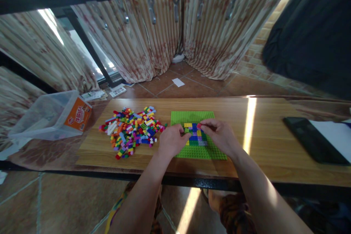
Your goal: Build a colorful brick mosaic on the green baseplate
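Note:
A patch of coloured toy bricks [194, 138] is fixed on the green baseplate [203, 153]. At the left edge of this patch, my left hand [173, 139] curls its finger and thumb about a small green brick [187, 130]. My right hand [220, 134] pinches a red brick [199, 126] at the patch's upper right corner; whether that brick is pressed down I cannot tell. The fingertips hide some of the bricks around them. Left of the baseplate lies a loose heap of many-coloured bricks [134, 131].
The wooden tabletop [153, 164] carries everything I handle. A clear plastic tub [46, 117] with an orange label lies at the far left. To the right are a dark flat tablet-like object [315, 140] and white paper [330, 135]. Curtains [153, 40] hang behind the table.

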Demonstrator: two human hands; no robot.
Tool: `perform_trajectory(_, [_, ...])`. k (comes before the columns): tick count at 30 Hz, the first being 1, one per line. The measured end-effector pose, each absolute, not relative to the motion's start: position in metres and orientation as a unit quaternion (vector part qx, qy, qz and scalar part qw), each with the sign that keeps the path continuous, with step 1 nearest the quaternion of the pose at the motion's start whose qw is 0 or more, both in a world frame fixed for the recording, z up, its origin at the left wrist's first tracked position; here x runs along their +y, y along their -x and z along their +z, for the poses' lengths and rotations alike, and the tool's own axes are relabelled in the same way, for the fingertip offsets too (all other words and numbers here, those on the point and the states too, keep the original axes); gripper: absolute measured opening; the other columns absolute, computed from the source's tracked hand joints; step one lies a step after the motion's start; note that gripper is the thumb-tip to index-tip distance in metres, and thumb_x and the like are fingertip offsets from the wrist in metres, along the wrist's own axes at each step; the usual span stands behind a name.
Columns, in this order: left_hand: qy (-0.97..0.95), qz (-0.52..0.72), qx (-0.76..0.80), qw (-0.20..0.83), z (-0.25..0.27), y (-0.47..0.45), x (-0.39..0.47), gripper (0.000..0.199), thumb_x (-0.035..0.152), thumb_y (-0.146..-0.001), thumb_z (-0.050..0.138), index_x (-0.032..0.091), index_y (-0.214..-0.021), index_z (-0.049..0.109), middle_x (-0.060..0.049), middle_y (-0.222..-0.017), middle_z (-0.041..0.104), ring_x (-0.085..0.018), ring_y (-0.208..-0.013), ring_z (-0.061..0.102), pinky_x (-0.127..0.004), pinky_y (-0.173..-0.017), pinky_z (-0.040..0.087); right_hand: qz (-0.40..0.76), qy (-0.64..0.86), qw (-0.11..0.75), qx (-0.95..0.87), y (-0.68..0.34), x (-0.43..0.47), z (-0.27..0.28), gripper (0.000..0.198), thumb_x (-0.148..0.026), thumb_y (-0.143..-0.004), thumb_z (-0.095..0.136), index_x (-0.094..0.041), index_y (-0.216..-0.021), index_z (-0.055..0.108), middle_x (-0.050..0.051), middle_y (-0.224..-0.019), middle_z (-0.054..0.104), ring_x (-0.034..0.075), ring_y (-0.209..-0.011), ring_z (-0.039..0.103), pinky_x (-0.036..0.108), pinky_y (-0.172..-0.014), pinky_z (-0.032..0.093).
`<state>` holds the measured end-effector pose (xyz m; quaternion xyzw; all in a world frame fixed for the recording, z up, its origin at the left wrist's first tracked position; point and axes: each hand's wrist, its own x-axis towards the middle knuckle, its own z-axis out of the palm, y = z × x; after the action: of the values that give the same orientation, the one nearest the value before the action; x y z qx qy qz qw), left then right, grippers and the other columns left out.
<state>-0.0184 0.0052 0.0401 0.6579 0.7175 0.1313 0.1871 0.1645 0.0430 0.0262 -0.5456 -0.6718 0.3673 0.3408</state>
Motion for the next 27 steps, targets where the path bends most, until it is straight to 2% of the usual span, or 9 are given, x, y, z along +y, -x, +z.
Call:
perform_trajectory(11, [-0.649,0.109,0.743,0.125,0.036,0.012,0.002,0.029,0.044,-0.088,0.054,0.020,-0.087,0.070,-0.008,-0.080,0.073,-0.026,-0.080,0.068,-0.031,-0.066,0.044,0.363,0.546,0.347,-0.670,-0.165,0.043,0.025,0.022,-0.038,-0.080,0.063,-0.021,-0.090,0.074,0.004,-0.088,0.076,0.020,-0.081,0.069,0.033,-0.076,0.052])
perform_trajectory(16, [-0.655,0.130,0.729,0.152,0.034,0.014,0.007,0.028,0.046,-0.086,0.059,0.020,-0.087,0.070,-0.007,-0.081,0.073,-0.023,-0.080,0.067,-0.029,-0.066,0.043,0.360,0.549,0.343,-0.672,-0.166,0.042,0.027,0.022,-0.038,-0.080,0.062,-0.021,-0.088,0.074,0.005,-0.087,0.076,0.019,-0.078,0.069,0.032,-0.073,0.052])
perform_trajectory(27, [-0.653,0.172,0.706,0.215,0.034,0.022,0.011,0.032,0.050,-0.081,0.066,0.019,-0.085,0.068,-0.005,-0.081,0.072,-0.019,-0.074,0.064,-0.027,-0.062,0.040,0.376,0.527,0.345,-0.680,-0.163,0.040,0.025,0.024,-0.039,-0.081,0.060,-0.021,-0.088,0.073,0.005,-0.089,0.076,0.020,-0.082,0.068,0.034,-0.077,0.051])
